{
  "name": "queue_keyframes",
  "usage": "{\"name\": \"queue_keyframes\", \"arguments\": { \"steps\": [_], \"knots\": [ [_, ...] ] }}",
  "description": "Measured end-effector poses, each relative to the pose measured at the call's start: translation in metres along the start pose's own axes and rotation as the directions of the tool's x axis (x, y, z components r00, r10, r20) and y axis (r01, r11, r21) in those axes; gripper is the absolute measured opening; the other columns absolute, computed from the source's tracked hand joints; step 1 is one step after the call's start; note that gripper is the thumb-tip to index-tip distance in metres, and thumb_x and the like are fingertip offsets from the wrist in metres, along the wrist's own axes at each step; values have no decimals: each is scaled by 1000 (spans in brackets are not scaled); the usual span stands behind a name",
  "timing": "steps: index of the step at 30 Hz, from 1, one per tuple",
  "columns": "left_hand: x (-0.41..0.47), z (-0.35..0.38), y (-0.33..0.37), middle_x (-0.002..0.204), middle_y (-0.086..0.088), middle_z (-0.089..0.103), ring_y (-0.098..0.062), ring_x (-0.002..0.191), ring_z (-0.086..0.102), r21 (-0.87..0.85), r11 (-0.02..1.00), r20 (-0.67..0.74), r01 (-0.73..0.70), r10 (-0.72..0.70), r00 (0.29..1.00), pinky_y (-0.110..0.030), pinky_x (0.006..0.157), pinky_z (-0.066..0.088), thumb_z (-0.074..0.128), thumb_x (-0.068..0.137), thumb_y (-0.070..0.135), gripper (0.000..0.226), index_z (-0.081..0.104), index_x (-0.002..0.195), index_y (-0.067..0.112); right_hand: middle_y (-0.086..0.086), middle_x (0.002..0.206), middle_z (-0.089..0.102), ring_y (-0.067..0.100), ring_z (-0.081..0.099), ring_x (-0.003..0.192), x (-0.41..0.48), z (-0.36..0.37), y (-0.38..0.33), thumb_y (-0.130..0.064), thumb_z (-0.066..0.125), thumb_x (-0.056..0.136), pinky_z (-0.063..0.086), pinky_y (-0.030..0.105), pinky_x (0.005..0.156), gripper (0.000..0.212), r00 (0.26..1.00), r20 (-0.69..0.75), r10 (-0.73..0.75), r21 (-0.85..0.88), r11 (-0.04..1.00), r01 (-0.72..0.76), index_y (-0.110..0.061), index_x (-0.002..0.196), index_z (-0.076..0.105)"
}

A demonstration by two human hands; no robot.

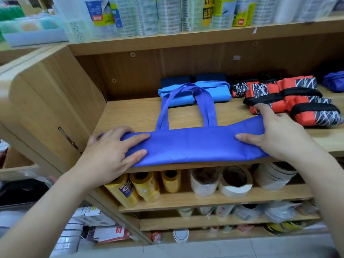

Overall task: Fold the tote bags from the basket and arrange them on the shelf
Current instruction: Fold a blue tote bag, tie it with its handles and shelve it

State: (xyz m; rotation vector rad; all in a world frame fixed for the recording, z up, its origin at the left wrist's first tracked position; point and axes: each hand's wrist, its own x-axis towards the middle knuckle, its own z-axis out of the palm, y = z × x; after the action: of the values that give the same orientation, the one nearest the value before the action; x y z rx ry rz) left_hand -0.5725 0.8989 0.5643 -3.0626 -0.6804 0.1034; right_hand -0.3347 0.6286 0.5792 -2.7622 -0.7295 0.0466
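Blue tote bag [193, 146]; orange, white-lined black bags [290, 101]

Shelving unit [55, 94]: pale wood-grain laminate with a rounded left corner. Screw heads [132, 54] show in the back panel. The top board carries plastic-wrapped rolls [167, 15]; a lower board holds yellow rolls [147, 185] and tape rolls [235, 181]. Floor [204, 248] is pale glossy tile. Boxes [91, 215] are stacked at lower left. Light even, shadows soft.
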Motion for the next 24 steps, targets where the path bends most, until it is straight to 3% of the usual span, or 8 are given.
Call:
{"name": "queue_keyframes", "arguments": {
  "steps": [5, 7, 9, 10, 12, 15, 18, 24],
  "knots": [
    [-14, -8, 6, 113, 13, 42, -15, 114, 44, 155, 988, -30, -17, 22, 999, -54, 103, 33, 10, 74, 85, 62, 36, 124, 57, 10, 110, 64, 37, 57, 101, 5, -7, -13, -30, 73, 85, 43, 43, 82, 69, 982, -80, -174, 102, 978, 182, -34, 142, 34],
    [-19, -21, 15, 117, 3, 51, -26, 114, 49, 212, 963, -125, -166, 195, 973, -54, 94, 42, 39, 80, 72, 42, 54, 109, 46, -2, 79, 56, 25, 51, 77, 9, -13, -20, -18, 65, 91, 39, 41, 78, 63, 944, -117, -309, 80, 944, 319, -35, 142, 34],
    [-19, -29, 26, 132, -8, 52, -34, 122, 48, 198, 897, -234, -396, 435, 869, -51, 94, 47, 68, 81, 35, 25, 63, 106, 35, -11, 66, 42, 17, 40, 64, 16, -21, -31, -10, 63, 91, 34, 38, 74, 61, 878, -167, -449, 32, 887, 460, -31, 142, 37],
    [-17, -34, 31, 139, -10, 49, -35, 128, 45, 184, 852, -245, -489, 522, 817, -49, 100, 45, 66, 80, 14, 36, 64, 111, 32, -12, 63, 39, 16, 37, 60, 20, -25, -37, -8, 64, 90, 36, 40, 74, 60, 837, -186, -514, 0, 852, 523, -30, 141, 41],
    [-12, -44, 40, 150, -7, 42, -31, 139, 38, 254, 777, -175, -576, 623, 762, -46, 107, 39, 52, 68, 0, 68, 59, 128, 32, -14, 60, 38, 14, 34, 55, 31, -33, -49, -6, 67, 86, 42, 45, 80, 58, 759, -215, -615, -85, 786, 613, -28, 135, 47],
    [-7, -44, 44, 161, 2, 22, -22, 148, 21, 334, 718, 38, -611, 637, 770, -48, 113, 34, 63, 53, 2, 107, 30, 150, 35, -6, 79, 60, 27, 55, 73, 47, -42, -72, -13, 68, 85, 34, 47, 94, 53, 712, -229, -664, -157, 747, 646, -33, 129, 48],
    [-11, -26, 47, 163, 11, -13, -10, 150, -9, 164, 794, 150, -585, 566, 811, -41, 120, 17, 54, 63, 12, 111, -4, 155, 35, -3, 109, 69, 30, 62, 101, 58, -35, -94, -19, 69, 85, 36, 48, 99, 48, 674, -281, -683, -89, 718, 691, -33, 126, 49],
    [-24, 7, 59, 165, 3, -4, -13, 151, -2, 89, 803, 26, -589, 589, 808, -42, 121, 11, 41, 72, 46, 97, -1, 156, 22, 0, 114, 68, 27, 60, 109, 64, 2, -107, -14, 69, 85, 38, 47, 99, 46, 680, -301, -669, 47, 701, 711, -24, 128, 55]
  ]
}}
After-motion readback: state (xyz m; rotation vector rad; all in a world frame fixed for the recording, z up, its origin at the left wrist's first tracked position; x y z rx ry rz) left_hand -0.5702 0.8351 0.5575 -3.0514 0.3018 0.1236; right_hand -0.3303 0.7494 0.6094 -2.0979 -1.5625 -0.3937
